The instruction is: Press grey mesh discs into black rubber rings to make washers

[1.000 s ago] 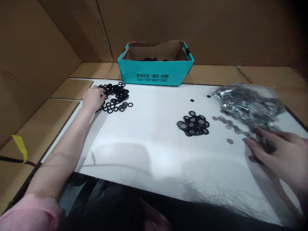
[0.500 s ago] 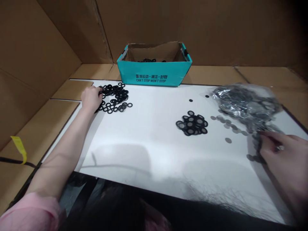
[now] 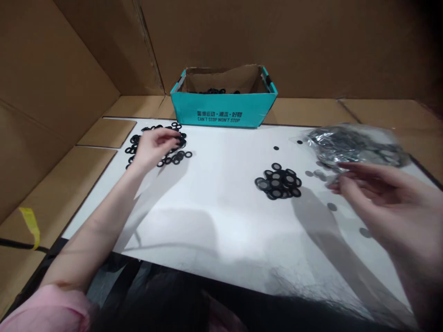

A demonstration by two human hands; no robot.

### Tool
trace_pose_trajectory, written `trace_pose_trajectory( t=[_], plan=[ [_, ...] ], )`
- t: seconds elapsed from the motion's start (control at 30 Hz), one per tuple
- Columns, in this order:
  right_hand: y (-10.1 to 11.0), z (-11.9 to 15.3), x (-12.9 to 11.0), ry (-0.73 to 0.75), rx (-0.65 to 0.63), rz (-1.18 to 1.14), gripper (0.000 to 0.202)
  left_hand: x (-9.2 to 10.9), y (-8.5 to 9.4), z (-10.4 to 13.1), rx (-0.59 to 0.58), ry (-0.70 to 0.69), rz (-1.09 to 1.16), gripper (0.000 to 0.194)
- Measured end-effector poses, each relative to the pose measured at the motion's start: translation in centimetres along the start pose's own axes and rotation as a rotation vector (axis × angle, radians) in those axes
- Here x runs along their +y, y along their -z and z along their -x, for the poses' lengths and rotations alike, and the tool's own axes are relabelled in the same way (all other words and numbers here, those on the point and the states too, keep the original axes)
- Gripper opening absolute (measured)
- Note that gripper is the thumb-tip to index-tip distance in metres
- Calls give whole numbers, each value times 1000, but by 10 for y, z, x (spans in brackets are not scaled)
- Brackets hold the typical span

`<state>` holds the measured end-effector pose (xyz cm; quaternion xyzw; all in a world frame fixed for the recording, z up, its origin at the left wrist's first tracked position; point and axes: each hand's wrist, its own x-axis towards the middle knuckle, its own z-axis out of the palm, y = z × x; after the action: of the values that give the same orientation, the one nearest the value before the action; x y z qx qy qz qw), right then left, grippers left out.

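My left hand (image 3: 155, 146) hovers over a loose pile of black rings (image 3: 178, 157) at the left, its thumb and fingers pinched on what looks like a black ring, slightly blurred. At the right, my right hand (image 3: 384, 193) is closed at the fingertips on a thin grey disc (image 3: 332, 179), partly hidden by the fingers. Loose grey discs (image 3: 332, 207) lie beside and below that hand. Between the hands is a heap of black rings with grey mesh-like centres (image 3: 276, 183).
A turquoise box (image 3: 223, 109) with black rings inside stands at the back. Behind my right hand lies a clear plastic bag (image 3: 353, 143) of grey discs. Two small dark discs (image 3: 276, 148) lie near it on the white tabletop (image 3: 221, 184). Cardboard walls (image 3: 277, 46) surround the surface.
My left hand has moved right across the ring pile, its fingertips now near the pile's right side. My right hand has moved left and away from me, lifting from the discs.
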<state>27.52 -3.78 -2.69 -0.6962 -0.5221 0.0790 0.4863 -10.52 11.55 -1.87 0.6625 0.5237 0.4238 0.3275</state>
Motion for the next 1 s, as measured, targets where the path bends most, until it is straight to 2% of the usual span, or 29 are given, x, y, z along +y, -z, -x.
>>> trace_pose_trajectory(
  t=[0.1,0.2,0.3,0.47,0.7,0.77,0.9,1.0],
  plan=[
    [-25,9,-45,-6,-221,-289,21,29,-28,29,-265,82,236,23],
    [-45,20,-70,-18,-419,-472,16,54,-48,55,-416,210,349,22],
    [-61,30,-82,-19,-441,-540,13,66,-60,71,-517,284,383,24],
    [-71,36,-88,-65,-390,-535,13,68,-66,81,-521,293,481,23],
    [-73,42,-82,4,-368,-503,14,74,-68,83,-533,310,522,19],
    [-73,43,-78,52,-374,-483,14,74,-68,83,-547,308,550,19],
    [-73,42,-76,237,-484,-353,5,71,-68,85,-584,291,547,19],
    [-72,42,-77,326,-509,-286,16,71,-67,86,-614,307,527,18]
  ],
)
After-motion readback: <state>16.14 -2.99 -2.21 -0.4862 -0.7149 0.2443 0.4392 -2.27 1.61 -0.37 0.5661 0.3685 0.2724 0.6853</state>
